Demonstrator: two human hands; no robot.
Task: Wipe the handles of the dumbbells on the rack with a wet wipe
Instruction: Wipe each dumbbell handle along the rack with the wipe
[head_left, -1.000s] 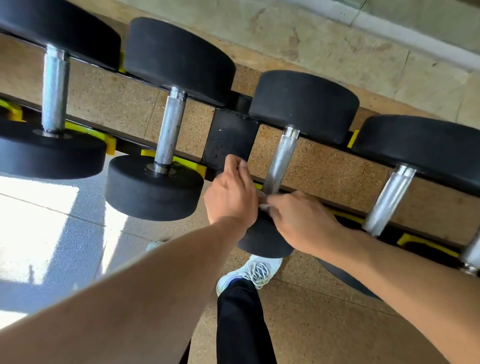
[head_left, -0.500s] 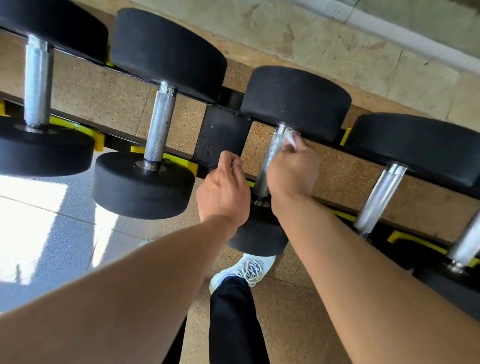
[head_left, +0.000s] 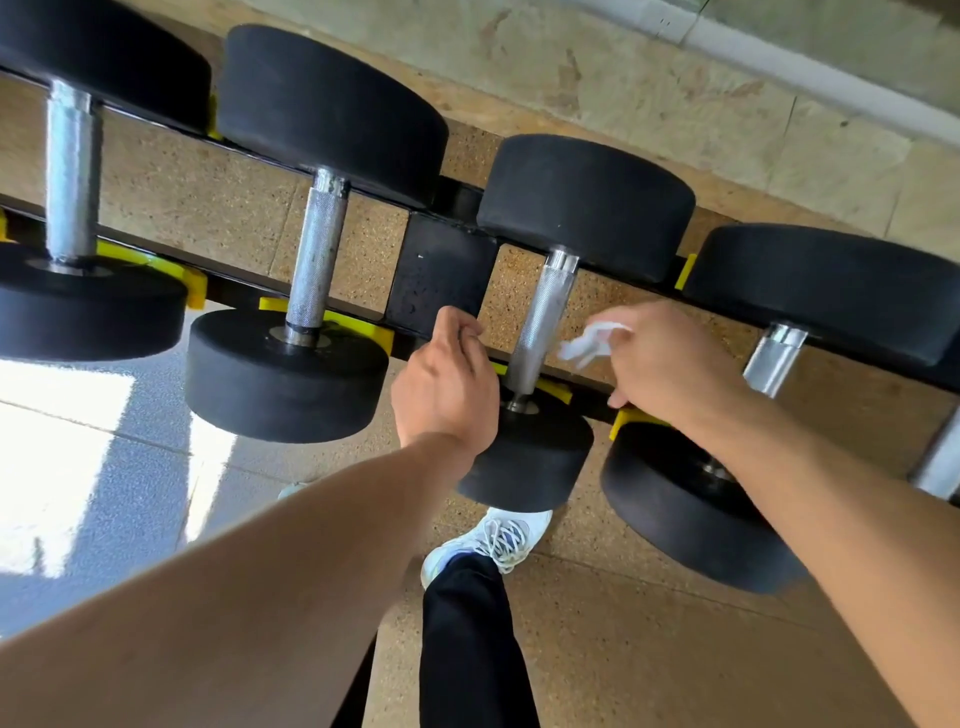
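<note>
Since half a second ago my right hand comes off the third handle, pinching the limp wet wipe just beside it. Left hand loosely curled, empty. Knurled steel: wrap wipe mid-shaft.

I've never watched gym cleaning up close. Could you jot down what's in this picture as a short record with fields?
Place: dumbbell rack over speckled floor
Dumbbells in view: five, black ends, metal handles
Right hand: pinches a white wet wipe, just right of the middle handle, not touching it
Left hand: fingers curled, beside that handle; grip unclear
Below: white shoe, dark trouser leg
</note>
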